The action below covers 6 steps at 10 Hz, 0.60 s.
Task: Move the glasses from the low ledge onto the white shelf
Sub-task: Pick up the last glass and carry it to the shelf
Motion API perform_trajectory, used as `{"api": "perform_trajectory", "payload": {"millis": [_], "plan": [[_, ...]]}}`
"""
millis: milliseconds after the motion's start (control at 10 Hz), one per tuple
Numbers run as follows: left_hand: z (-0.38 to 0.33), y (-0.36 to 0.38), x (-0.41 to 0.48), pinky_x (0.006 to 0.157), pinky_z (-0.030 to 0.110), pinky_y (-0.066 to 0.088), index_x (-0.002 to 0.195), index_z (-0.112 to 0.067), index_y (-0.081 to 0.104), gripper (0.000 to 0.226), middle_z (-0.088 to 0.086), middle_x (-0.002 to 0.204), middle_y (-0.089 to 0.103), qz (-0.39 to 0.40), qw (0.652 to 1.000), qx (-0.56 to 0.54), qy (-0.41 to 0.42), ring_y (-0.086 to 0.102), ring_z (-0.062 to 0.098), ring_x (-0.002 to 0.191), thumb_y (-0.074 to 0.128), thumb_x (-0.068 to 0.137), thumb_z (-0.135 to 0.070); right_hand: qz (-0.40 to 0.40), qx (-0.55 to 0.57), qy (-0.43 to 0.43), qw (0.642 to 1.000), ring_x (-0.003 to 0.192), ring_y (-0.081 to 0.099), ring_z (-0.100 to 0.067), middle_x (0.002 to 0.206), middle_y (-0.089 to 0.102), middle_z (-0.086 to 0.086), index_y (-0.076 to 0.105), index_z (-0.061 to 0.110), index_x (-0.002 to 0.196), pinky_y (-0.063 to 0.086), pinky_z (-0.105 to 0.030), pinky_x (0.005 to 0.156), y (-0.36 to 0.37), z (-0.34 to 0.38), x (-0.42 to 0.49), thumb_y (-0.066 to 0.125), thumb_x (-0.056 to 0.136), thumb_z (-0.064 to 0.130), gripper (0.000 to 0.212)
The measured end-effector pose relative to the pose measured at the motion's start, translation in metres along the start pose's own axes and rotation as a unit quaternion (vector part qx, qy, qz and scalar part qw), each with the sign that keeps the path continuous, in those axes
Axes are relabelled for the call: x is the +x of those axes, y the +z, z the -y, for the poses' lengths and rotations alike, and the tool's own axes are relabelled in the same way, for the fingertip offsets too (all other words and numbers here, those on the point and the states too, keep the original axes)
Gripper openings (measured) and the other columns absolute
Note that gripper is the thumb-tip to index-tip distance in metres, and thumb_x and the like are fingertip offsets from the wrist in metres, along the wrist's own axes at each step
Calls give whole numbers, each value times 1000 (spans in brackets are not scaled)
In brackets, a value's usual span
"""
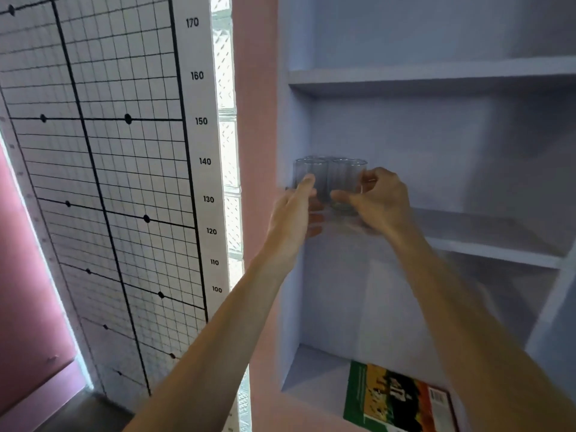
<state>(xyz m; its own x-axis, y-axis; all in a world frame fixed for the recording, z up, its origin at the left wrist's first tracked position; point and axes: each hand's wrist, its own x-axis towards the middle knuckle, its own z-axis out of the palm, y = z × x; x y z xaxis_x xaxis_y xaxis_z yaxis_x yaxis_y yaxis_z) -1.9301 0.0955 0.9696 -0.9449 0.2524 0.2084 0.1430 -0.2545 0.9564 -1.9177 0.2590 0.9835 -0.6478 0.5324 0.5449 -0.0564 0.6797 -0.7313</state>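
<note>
Two hands reach up to the white shelf point(498, 247), past a grid chart point(93, 151) with a height scale on the wall at far left. Next comes the left hand point(293, 210), its fingers wrapped around the left glass point(311, 176) low on its side. Just right of it, the right hand point(380, 201) pinches the right glass point(347, 179) between thumb and fingers. Both glasses stand upright, close together near the shelf's front left corner; whether their bases rest on the board yet I cannot tell, as the hands hide them. A third rim seems to show behind them, faint. Letting go too early, with a base hanging over the front edge, could tip a glass off; the glasses may also knock together. Lower right, a book point(396, 397) lies on the bottom shelf.
</note>
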Motion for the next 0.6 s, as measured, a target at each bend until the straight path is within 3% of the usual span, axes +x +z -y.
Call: {"api": "perform_trajectory", "payload": {"millis": [100, 200, 300, 400, 500, 600], "plan": [[1, -5, 8, 73, 38, 58, 103, -11, 68, 43, 8, 103, 75, 9, 999, 24, 38, 73, 23, 85, 53, 97, -51, -6, -15, -7, 1000, 91, 67, -17, 98, 70, 4, 69, 16, 112, 50, -28, 77, 5, 0, 0, 93, 66, 48, 61], [-1, -10, 15, 74, 45, 57, 95, -17, 59, 34, 10, 89, 61, 19, 996, 40, 72, 62, 24, 80, 52, 98, -50, -13, -30, 1, 999, 92, 70, -18, 100, 74, 2, 71, 17, 111, 54, -30, 80, 10, -1, 0, 93, 63, 52, 63], [1, -13, 20, 82, 56, 56, 93, -21, 58, 33, 10, 85, 57, 36, 994, 45, 91, 58, 22, 76, 52, 95, -54, -28, -42, 5, 999, 91, 70, -14, 98, 75, 5, 71, 19, 106, 51, -24, 72, 9, -3, 0, 93, 61, 55, 61], [2, -14, 20, 79, 55, 55, 92, -22, 57, 37, 6, 85, 55, 66, 992, 31, 100, 54, 22, 76, 52, 88, -59, -26, -58, -1, 998, 92, 70, -12, 100, 74, 7, 70, 21, 110, 49, -21, 71, 8, -1, -3, 91, 62, 58, 63], [8, -14, 20, 87, 59, 53, 81, -20, 59, 39, 7, 82, 57, 79, 992, 23, 96, 63, 28, 78, 53, 88, -58, -30, -70, -1, 997, 90, 71, -11, 105, 73, 5, 68, 21, 120, 58, -29, 81, 8, -4, -8, 91, 64, 58, 71], [10, -14, 25, 86, 52, 59, 71, -28, 68, 36, -5, 79, 71, 78, 994, 18, 80, 72, 26, 90, 56, 92, -55, -43, -63, -7, 997, 89, 72, -7, 109, 72, 6, 63, 22, 131, 59, -25, 81, 9, 1, -14, 87, 68, 61, 78]]}}
